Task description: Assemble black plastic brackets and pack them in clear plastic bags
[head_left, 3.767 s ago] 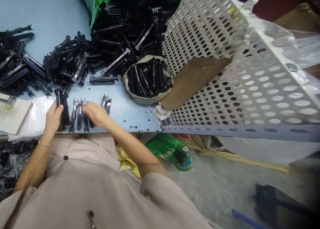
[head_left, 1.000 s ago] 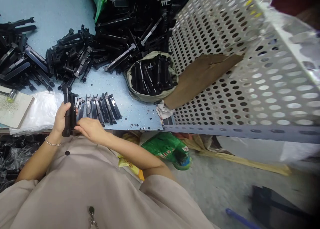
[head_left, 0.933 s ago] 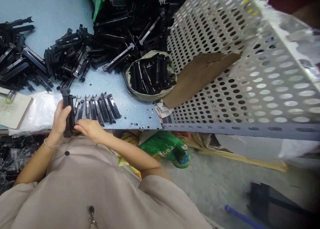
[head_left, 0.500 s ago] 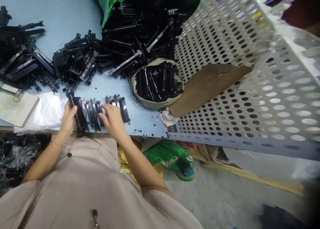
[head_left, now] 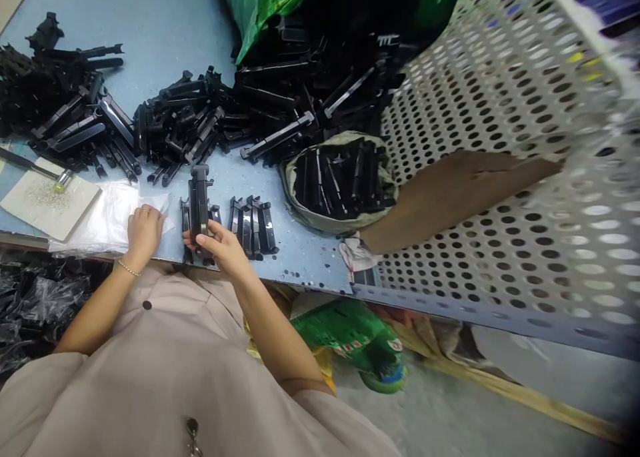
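Note:
My right hand (head_left: 225, 247) grips a black plastic part (head_left: 199, 200), long and narrow, near its lower end and holds it upright above the table edge. It may be more than one part pressed together. Behind it, a few similar parts show partly hidden. My left hand (head_left: 144, 230) is on the clear plastic bags (head_left: 103, 220), fingers bent down and closed at the bags' right edge; the fingertips are mostly hidden. To the right of my right hand, a short row of black parts (head_left: 253, 227) lies side by side on the blue tabletop (head_left: 310, 264).
Loose heaps of black parts (head_left: 180, 120) spread across the back. A green sack (head_left: 270, 10) spills more of them. A cloth bag (head_left: 320, 224) full of parts stands near a perforated metal panel (head_left: 500, 244). At left, a tool lies on a pale board (head_left: 45, 200).
My left hand has let go of the black parts and moved left onto the plastic bags. My right hand has taken up the black part and raised it. The view has shifted slightly.

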Demonstrator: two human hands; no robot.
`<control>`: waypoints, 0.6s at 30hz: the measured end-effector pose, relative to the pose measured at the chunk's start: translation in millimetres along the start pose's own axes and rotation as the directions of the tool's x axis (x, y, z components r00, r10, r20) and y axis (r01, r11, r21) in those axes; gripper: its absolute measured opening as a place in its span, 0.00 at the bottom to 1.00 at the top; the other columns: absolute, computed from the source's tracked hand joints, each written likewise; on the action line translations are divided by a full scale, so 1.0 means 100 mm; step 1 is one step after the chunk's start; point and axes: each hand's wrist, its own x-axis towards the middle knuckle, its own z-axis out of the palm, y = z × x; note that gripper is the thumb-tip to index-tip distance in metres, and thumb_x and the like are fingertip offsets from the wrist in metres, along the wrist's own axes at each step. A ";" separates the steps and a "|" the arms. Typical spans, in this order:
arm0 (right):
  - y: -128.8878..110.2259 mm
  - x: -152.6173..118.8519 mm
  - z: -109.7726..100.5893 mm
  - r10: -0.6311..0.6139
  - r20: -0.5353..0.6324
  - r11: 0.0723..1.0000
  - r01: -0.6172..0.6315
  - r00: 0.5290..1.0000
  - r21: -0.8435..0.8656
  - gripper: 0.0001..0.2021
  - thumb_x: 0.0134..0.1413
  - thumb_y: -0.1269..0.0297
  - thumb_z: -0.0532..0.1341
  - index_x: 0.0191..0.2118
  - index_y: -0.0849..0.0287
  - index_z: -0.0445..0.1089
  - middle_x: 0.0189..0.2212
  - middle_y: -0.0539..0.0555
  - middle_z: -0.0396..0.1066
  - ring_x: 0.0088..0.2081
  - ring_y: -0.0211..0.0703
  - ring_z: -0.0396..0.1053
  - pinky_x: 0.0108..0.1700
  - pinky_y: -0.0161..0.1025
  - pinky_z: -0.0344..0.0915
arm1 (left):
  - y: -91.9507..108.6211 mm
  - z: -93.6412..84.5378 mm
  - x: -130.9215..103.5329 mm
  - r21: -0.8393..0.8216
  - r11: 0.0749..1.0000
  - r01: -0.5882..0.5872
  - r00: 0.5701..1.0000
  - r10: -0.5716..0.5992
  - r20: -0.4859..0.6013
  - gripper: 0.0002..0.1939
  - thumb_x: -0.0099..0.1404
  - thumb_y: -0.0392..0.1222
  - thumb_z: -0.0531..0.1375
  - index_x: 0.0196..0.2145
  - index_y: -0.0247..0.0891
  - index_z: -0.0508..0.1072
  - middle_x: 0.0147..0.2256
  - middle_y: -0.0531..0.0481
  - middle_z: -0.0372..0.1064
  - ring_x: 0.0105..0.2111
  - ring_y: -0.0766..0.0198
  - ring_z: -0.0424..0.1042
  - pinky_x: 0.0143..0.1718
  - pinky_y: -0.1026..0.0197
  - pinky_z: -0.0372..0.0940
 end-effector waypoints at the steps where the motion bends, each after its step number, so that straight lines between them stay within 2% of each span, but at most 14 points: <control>1: -0.01 0.00 0.01 0.008 0.001 1.000 -0.008 1.000 0.023 0.22 0.45 0.54 0.75 0.44 0.57 0.73 0.42 0.55 0.79 0.39 0.45 0.79 0.44 0.43 0.76 | -0.04 -0.03 0.02 -0.093 0.996 -0.006 1.000 0.008 0.024 0.08 0.68 0.41 0.57 0.33 0.38 0.74 0.40 0.39 0.69 0.47 0.47 0.69 0.52 0.46 0.62; 4: -0.06 0.04 0.02 0.054 0.051 0.993 -0.059 0.997 0.098 0.21 0.47 0.54 0.72 0.46 0.57 0.75 0.47 0.56 0.78 0.38 0.43 0.79 0.39 0.37 0.75 | -0.17 -0.16 0.03 -0.437 0.899 0.023 0.998 0.005 0.063 0.08 0.64 0.45 0.62 0.32 0.39 0.77 0.39 0.45 0.70 0.44 0.55 0.70 0.51 0.52 0.64; 7: -0.06 0.16 0.07 0.118 0.156 0.978 -0.143 0.981 0.154 0.20 0.48 0.54 0.70 0.46 0.58 0.75 0.46 0.57 0.79 0.37 0.43 0.79 0.33 0.34 0.72 | -0.23 -0.24 0.02 -0.620 0.779 0.095 0.995 -0.067 0.069 0.11 0.55 0.47 0.70 0.28 0.38 0.76 0.37 0.49 0.68 0.40 0.60 0.70 0.46 0.57 0.64; 10: 0.00 0.30 0.16 0.149 0.243 0.963 -0.197 0.959 0.187 0.19 0.47 0.54 0.71 0.43 0.60 0.75 0.40 0.57 0.79 0.36 0.44 0.79 0.31 0.34 0.71 | -0.23 -0.26 -0.01 -0.662 0.742 0.107 0.994 -0.076 0.075 0.12 0.56 0.48 0.70 0.26 0.37 0.76 0.36 0.49 0.69 0.40 0.61 0.69 0.47 0.58 0.63; 13: 0.03 0.38 0.24 0.139 0.292 0.958 -0.203 0.946 0.203 0.20 0.45 0.53 0.72 0.41 0.61 0.74 0.35 0.55 0.79 0.35 0.44 0.79 0.30 0.33 0.70 | -0.23 -0.24 -0.01 -0.663 0.743 0.096 0.995 -0.051 0.086 0.11 0.61 0.48 0.66 0.31 0.38 0.80 0.38 0.47 0.70 0.43 0.60 0.70 0.51 0.56 0.62; 15: 0.02 0.39 0.26 0.117 0.316 0.966 -0.181 0.942 0.184 0.20 0.46 0.54 0.72 0.42 0.61 0.75 0.33 0.53 0.78 0.35 0.44 0.79 0.30 0.33 0.70 | -0.25 -0.22 -0.01 -0.658 0.748 0.090 0.995 -0.042 0.088 0.09 0.59 0.47 0.68 0.31 0.37 0.80 0.38 0.47 0.70 0.43 0.60 0.71 0.51 0.56 0.62; 18: -0.01 0.37 0.25 0.092 0.315 0.976 -0.148 0.945 0.161 0.18 0.48 0.57 0.72 0.42 0.61 0.75 0.32 0.53 0.78 0.35 0.42 0.78 0.31 0.31 0.69 | -0.28 -0.19 0.00 -0.688 0.722 0.073 0.997 -0.058 0.045 0.10 0.55 0.44 0.70 0.27 0.36 0.74 0.36 0.48 0.70 0.40 0.61 0.71 0.46 0.58 0.65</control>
